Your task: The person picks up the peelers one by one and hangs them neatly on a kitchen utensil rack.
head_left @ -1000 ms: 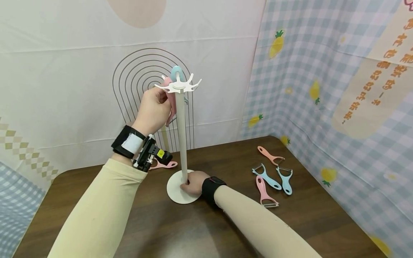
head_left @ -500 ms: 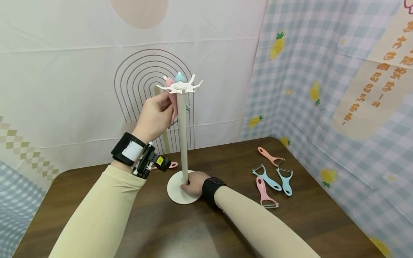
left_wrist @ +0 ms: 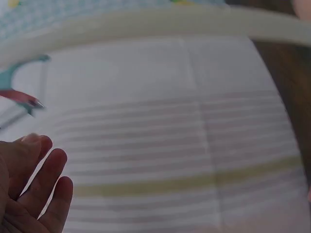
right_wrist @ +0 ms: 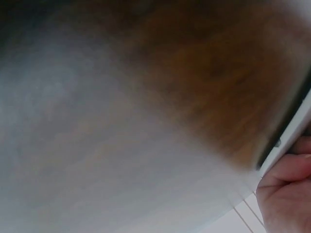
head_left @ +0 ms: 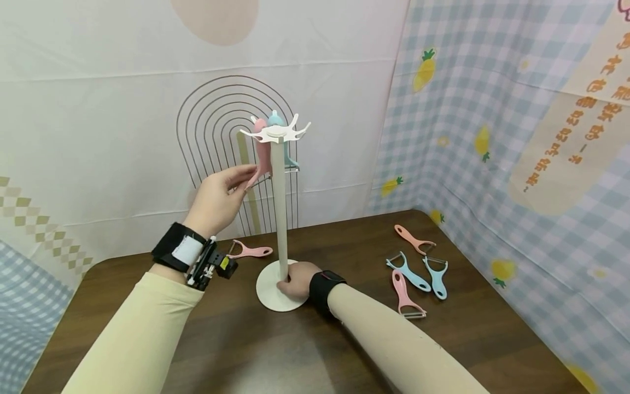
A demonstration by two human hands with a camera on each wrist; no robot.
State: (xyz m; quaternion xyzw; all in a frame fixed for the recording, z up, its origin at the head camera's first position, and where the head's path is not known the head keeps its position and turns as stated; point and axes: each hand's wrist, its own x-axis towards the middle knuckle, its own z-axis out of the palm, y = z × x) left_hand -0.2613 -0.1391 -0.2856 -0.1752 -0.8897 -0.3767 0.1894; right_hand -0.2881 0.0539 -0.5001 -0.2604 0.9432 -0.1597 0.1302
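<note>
A white stand [head_left: 279, 208] with a ring of hooks rises from a round base. From its rear hooks hang a pink peeler [head_left: 263, 153] and a light blue peeler [head_left: 290, 160], blades down. My left hand [head_left: 219, 197] is beside the pink peeler's lower end. In the left wrist view its fingers [left_wrist: 51, 177] are loosely bent with nothing between them, a gap below the peeler. My right hand [head_left: 298, 280] grips the base at the foot of the pole. The right wrist view shows its curled fingers [right_wrist: 291, 170] at the base's edge.
Another pink peeler [head_left: 252, 251] lies behind the base, to the left. At right on the wooden table [head_left: 364, 355] lie an orange peeler [head_left: 408, 236], two blue peelers [head_left: 410, 273] and a pink one [head_left: 401, 290]. Cloth-covered walls [head_left: 334, 131] stand behind and at right.
The pink peeler has settled on a hook beside the blue one. My left hand has let go of its handle and moved down and left. The right hand stays at the base.
</note>
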